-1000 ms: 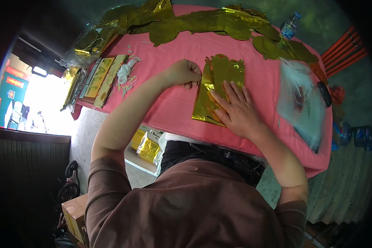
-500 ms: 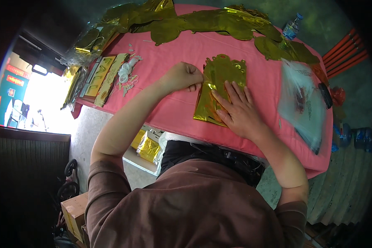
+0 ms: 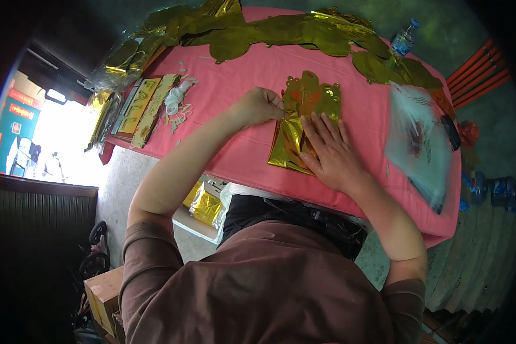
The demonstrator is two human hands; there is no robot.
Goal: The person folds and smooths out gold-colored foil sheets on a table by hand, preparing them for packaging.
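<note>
A folded gold foil balloon [image 3: 295, 150] with rounded tabs along its far end lies on the pink-covered table [image 3: 241, 150], in front of my body. My left hand [image 3: 258, 107] pinches the foil at its left edge and lifts it a little, so the sheet there creases. Flat across the right part of the foil rests my right hand [image 3: 332, 152], fingers stretched out and slightly spread. Whether the foil is one piece or several layers I cannot tell.
More flat gold foil balloons [image 3: 281, 31] line the table's far edge. To the left lie white string [image 3: 175, 102] and a decorated card pack [image 3: 140, 109]. A clear plastic bag [image 3: 418, 137] and a water bottle [image 3: 404, 39] are at the right. Below the table stands a white box [image 3: 198, 223].
My left hand has shifted slightly right with the foil's edge, which now bulges and creases more. My right hand stays on the foil, its fingers slightly shifted.
</note>
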